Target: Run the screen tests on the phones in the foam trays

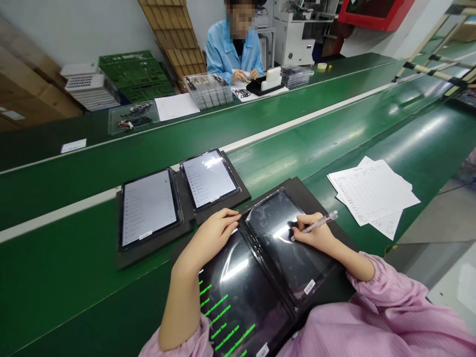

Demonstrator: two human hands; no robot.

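Two dark tablets are lying side by side under our hands. We are pinching a pen (pixel 318 224) in our right hand (pixel 316 235), fingers closed around it, its tip touching the glossy screen of the right tablet (pixel 286 248) just beside our thumb. Our left hand (pixel 210 235) is resting loosely curled and empty on the top edge of the left tablet (pixel 238 297), which is showing green text. To do this well, we are probably keeping the left hand pressing steadily while stroking lightly. Beyond our left hand, two lit tablets (pixel 148 206) are lying; papers (pixel 372 191) are beyond the right.
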